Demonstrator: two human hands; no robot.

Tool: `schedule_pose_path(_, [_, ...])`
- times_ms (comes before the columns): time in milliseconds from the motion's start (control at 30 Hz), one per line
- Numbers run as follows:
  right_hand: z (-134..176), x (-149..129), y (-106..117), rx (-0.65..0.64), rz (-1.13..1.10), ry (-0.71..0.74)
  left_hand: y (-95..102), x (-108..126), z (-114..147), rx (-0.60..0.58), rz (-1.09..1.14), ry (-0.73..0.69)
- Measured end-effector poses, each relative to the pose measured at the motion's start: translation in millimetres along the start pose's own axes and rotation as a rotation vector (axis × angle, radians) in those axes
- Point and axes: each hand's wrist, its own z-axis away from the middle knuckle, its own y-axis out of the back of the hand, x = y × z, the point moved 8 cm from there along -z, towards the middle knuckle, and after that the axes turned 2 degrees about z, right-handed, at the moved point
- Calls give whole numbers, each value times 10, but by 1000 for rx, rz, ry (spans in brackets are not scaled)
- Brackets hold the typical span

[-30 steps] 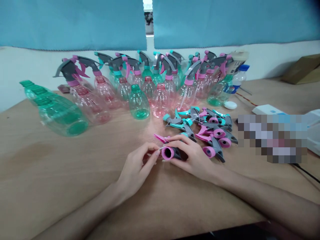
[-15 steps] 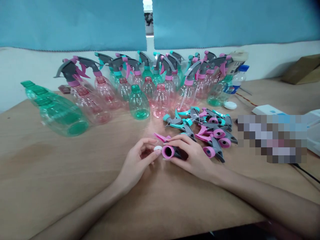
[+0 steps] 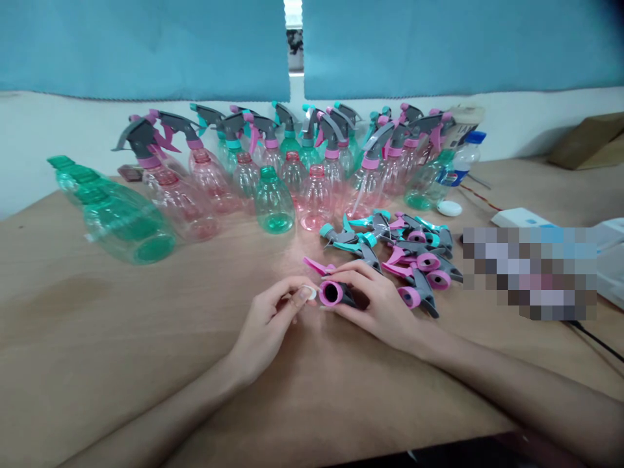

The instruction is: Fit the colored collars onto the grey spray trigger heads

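Between thumb and fingers, my left hand (image 3: 270,318) pinches a small white round piece (image 3: 310,292), close to the pink collar of a spray trigger head. My right hand (image 3: 377,299) is closed around that grey and pink spray trigger head (image 3: 331,293), whose dark round opening faces me and slightly left. Its pink lever points up and left; part of the grey body is hidden by my fingers. Just beyond my right hand lies a pile of loose trigger heads (image 3: 412,296), pink-grey and turquoise-grey.
Open-necked green bottles (image 3: 274,201) and pink bottles (image 3: 316,201) stand ahead, with several fitted spray bottles (image 3: 368,175) behind. More green bottles (image 3: 131,224) are at the left. A blue-capped bottle (image 3: 465,156), a white oval object (image 3: 449,208) and a cardboard box (image 3: 589,140) are at the right.
My left fingers have turned the white piece, which now shows tilted and nearer the trigger head's collar. My right hand keeps hold of the trigger head; the view has shifted slightly.
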Motion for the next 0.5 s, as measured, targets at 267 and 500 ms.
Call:
schedule_pose_path(267, [25,-68,-48,-32,-36,49,-41,100,76,-29,-143,-134])
schedule_pose_path(500, [40,-174,-70,-61,-119,65,-91,113,103,-62,-261,-184])
